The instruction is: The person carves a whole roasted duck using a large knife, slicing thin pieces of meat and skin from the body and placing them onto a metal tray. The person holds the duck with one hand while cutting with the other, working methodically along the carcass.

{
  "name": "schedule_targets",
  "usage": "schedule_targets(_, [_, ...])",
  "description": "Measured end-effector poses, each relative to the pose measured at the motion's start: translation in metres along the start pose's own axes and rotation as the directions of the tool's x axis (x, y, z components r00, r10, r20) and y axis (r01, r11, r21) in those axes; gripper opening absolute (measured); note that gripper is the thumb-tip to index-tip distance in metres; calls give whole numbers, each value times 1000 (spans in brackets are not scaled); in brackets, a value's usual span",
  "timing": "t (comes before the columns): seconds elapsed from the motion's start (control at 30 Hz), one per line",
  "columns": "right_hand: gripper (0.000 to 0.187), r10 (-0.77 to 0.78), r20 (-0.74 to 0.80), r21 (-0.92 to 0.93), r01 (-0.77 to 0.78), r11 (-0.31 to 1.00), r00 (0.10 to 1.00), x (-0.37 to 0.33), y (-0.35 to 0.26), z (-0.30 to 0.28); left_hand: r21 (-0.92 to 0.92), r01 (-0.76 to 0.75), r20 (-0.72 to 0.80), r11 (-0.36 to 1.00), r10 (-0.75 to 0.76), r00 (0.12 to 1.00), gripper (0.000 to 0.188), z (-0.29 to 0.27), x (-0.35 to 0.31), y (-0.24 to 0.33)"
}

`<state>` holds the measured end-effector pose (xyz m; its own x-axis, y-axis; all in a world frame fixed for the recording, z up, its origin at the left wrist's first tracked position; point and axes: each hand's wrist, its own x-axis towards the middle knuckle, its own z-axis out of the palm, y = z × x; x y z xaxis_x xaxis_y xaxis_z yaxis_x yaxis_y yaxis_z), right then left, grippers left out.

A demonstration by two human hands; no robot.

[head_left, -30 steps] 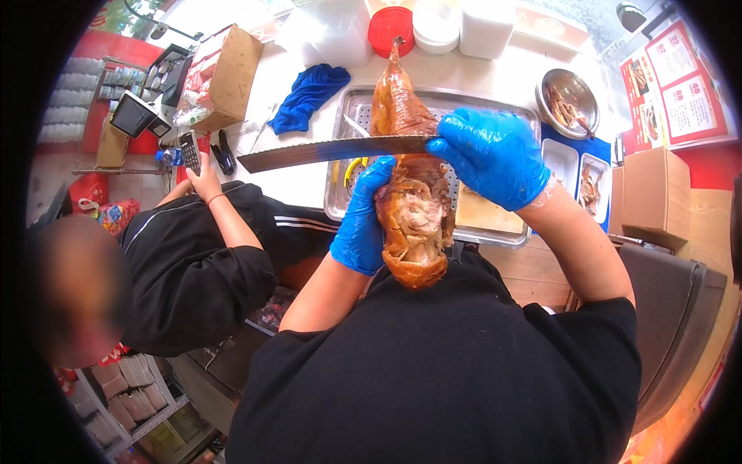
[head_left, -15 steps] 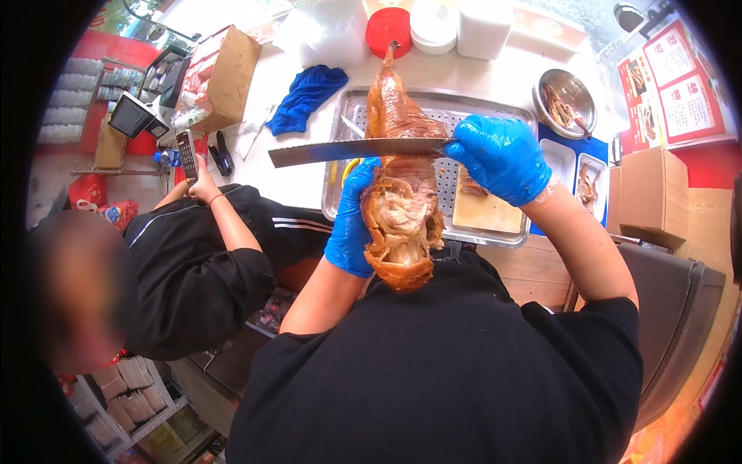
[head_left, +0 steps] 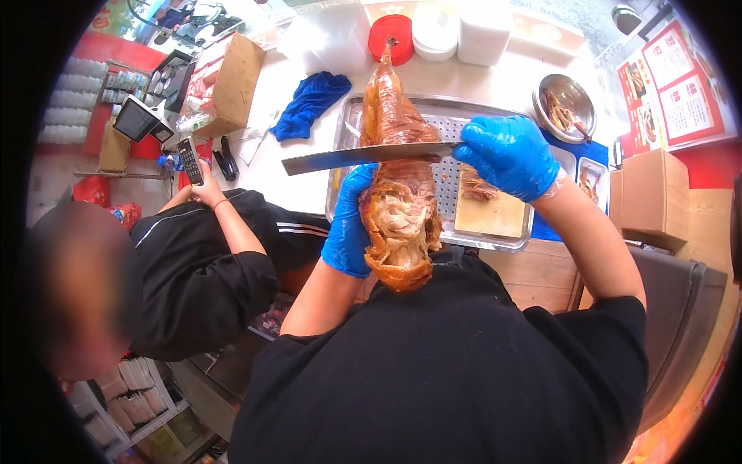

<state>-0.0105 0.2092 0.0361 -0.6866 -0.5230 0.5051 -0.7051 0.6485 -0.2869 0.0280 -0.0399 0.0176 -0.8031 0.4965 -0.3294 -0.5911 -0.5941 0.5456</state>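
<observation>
A glossy brown roast duck (head_left: 394,197) is held up in front of my chest, its narrow end pointing away and torn pale meat showing at the near end. My left hand (head_left: 352,224), in a blue glove, is closed around the duck's left side; some fingers are hidden behind it. My gloved right hand (head_left: 504,156) grips a long knife (head_left: 332,159), whose blade lies crosswise over the duck's middle. Below the duck is a perforated metal tray (head_left: 450,107). A cutting board (head_left: 487,215) with sliced meat (head_left: 478,185) rests in that tray.
A metal bowl (head_left: 542,108) of bones and a white tray (head_left: 593,172) with meat stand at the right. Beyond are a blue cloth (head_left: 309,104), a red lid (head_left: 390,31) and white containers (head_left: 485,31). At my left, a seated person (head_left: 205,267) holds a remote control (head_left: 188,161).
The knife has shifted slightly right and nearer to me over the duck, together with my right hand. My left hand keeps its hold on the duck.
</observation>
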Motion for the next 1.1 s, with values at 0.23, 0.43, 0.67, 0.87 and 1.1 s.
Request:
schedule_targets(0.23, [18,-2,28,-49,4,999,1000,-3,7,2,78,-13,10,997,12,1000,58,2,-1,-1])
schedule_targets(0.43, [21,5,5,7,-5,1000,1000,-12,10,11,42,7,-97,999,-3,995,38,5,-6,0])
schedule_targets(0.67, [28,104,-43,143,-97,985,994,-3,4,34,71,35,-15,997,-34,999,60,-10,13,-13])
schedule_targets(0.87, [44,199,-86,73,-194,978,976,6,-6,47,53,22,-25,998,-21,999,64,-12,17,-24])
schedule_targets(1.1, [51,489,246,191,-537,822,837,-13,-7,52,65,47,-152,997,-37,988,64,-5,26,-25])
